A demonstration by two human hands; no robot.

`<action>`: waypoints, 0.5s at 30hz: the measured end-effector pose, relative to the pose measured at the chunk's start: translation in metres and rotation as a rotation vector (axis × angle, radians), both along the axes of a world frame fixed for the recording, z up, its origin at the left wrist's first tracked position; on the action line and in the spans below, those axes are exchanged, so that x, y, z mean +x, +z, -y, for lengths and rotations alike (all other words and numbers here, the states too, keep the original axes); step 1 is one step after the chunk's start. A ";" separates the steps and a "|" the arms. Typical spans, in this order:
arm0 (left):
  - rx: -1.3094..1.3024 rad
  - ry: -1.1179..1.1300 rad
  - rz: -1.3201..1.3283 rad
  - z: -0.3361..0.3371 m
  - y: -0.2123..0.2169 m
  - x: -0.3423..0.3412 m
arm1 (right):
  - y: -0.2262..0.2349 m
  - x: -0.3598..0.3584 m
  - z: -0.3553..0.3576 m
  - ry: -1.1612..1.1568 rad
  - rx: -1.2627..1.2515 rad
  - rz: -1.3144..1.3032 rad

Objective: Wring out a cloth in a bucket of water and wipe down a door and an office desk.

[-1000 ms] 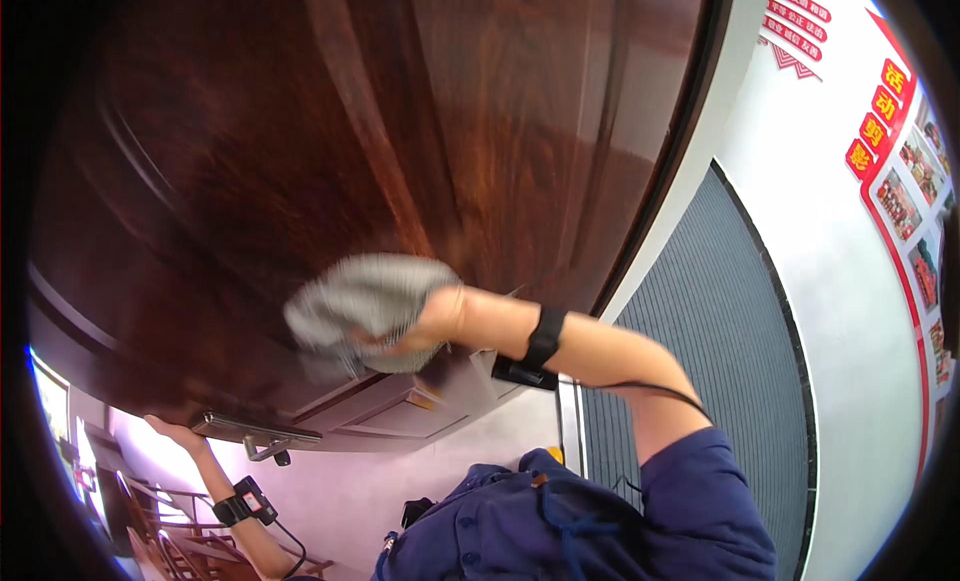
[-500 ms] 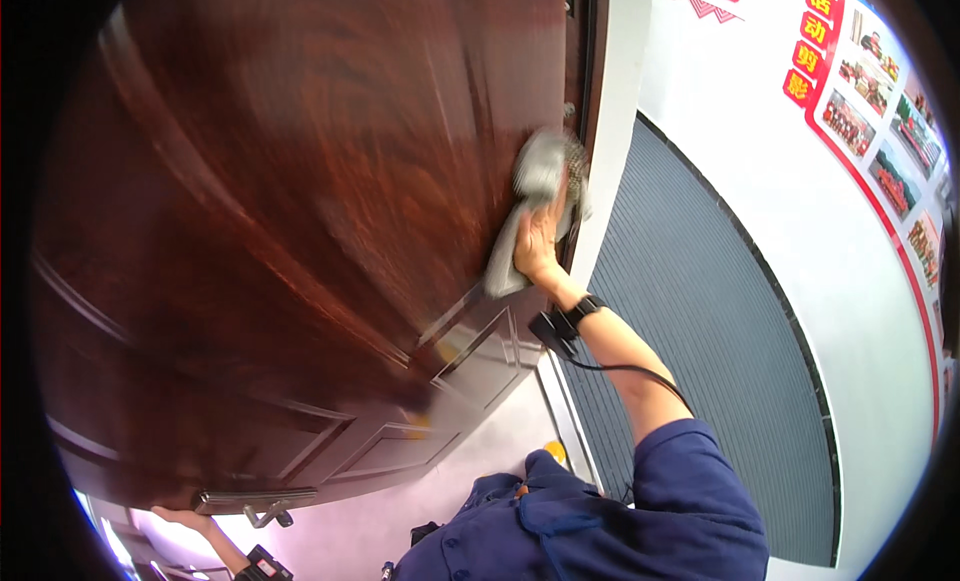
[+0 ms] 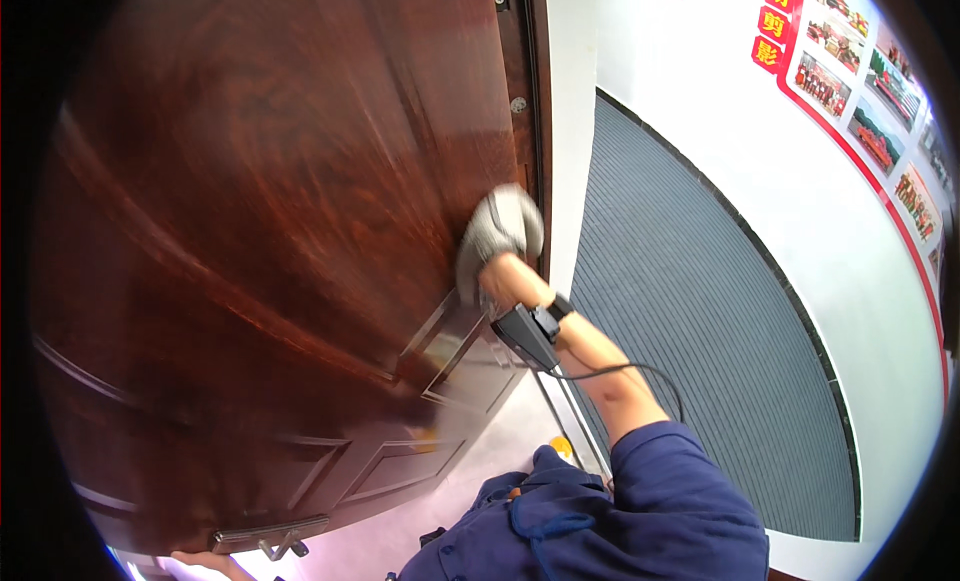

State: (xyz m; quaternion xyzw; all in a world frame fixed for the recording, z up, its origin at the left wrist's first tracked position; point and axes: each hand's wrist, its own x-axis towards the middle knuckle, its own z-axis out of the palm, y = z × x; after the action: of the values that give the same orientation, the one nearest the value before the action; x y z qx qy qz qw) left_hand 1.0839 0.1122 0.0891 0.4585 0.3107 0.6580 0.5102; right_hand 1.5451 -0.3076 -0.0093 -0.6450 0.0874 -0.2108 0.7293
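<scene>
A large dark brown wooden door [image 3: 260,211] fills the left and middle of the view. My right hand [image 3: 503,273], blurred by motion, presses a grey cloth [image 3: 508,221] against the door's panel close to its hinge side. The cloth bunches over the fingers and covers most of them. At the lower left, my left hand [image 3: 203,560] rests along the door's edge, beside the metal handle [image 3: 284,543]. Part of it is cut off by the edge, and it seems to grip the door there.
A white door frame [image 3: 570,131] stands right of the door. Beyond lies a dark grey ribbed mat [image 3: 690,311] along a white wall [image 3: 690,101] with a red-edged photo display [image 3: 870,91]. A black cable [image 3: 640,369] runs from the device [image 3: 527,336] on my right wrist.
My right hand and the cloth have moved down along the door's hinge side, and the hand has turned. The view has shifted a little; my left hand stays by the handle.
</scene>
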 end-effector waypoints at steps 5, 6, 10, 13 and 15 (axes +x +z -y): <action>0.052 -0.073 0.020 0.002 -0.004 0.004 | 0.243 -0.001 -0.066 -0.464 -0.468 0.455; 0.068 -0.103 0.037 0.002 -0.005 0.005 | 0.271 -0.004 -0.063 -0.680 -0.533 0.678; 0.134 -0.250 0.155 -0.014 -0.019 0.003 | 0.276 -0.040 -0.041 -0.499 -0.541 1.201; 0.227 -0.416 0.293 -0.023 -0.024 -0.014 | 0.211 -0.037 -0.034 -0.310 -0.565 1.033; 0.193 -0.310 0.214 -0.016 -0.019 -0.006 | 0.132 -0.032 -0.034 -0.243 -0.316 0.894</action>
State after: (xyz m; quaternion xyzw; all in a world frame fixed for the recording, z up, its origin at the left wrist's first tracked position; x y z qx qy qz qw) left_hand 1.0777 0.1285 0.0696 0.4749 0.1162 0.6433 0.5891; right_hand 1.5134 -0.2739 0.1228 -0.5795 -0.1926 -0.5612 0.5587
